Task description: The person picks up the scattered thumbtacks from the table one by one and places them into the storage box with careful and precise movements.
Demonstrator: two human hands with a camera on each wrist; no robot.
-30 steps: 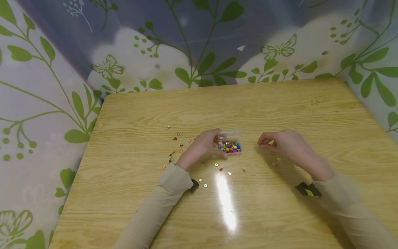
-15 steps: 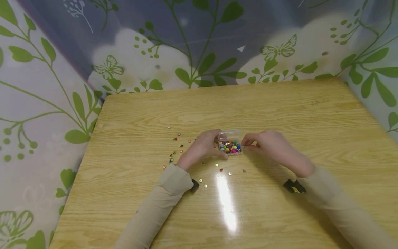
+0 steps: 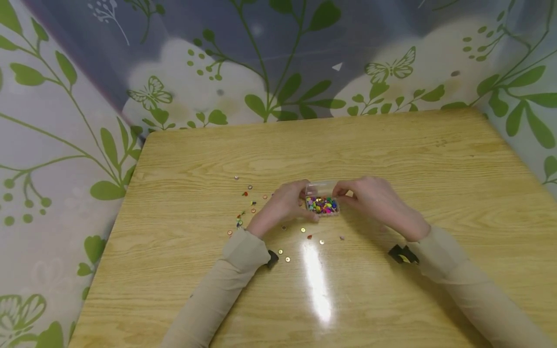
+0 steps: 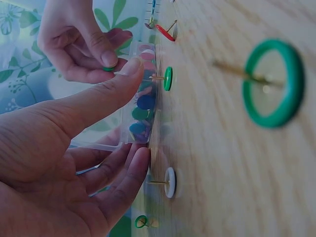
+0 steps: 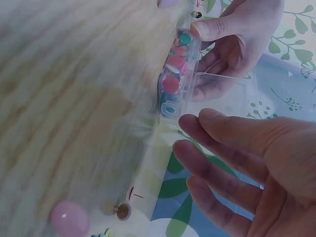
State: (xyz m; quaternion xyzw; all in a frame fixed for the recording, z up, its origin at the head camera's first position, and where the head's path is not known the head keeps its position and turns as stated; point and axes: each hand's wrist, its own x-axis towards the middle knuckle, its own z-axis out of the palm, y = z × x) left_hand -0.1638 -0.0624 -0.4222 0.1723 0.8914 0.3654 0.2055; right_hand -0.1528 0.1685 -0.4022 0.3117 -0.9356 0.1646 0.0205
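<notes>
Near the middle of the table, a clear plastic box [image 3: 323, 207] full of colourful thumbtacks stands with its hinged lid [image 3: 319, 188] raised at the back. My left hand [image 3: 284, 204] grips the box from its left side, thumb in front and fingers behind. My right hand [image 3: 376, 198] is at the box's right edge, thumb and index finger together. In the left wrist view a green thumbtack [image 4: 109, 68] shows at that thumb's tip, pinched above the box. The right wrist view hides the tack behind the fingertips [image 5: 210, 114].
Loose thumbtacks lie scattered on the wooden table [image 3: 209, 290], mostly left of the box, some points up. A red tack [image 3: 309, 237] and a brassy one [image 3: 321, 242] lie in front of it. A patterned wall [image 3: 270, 63] rises behind the table.
My right hand has moved left from the table's right part to the box's right edge, its finger and thumb still together. The left hand and box stay put.
</notes>
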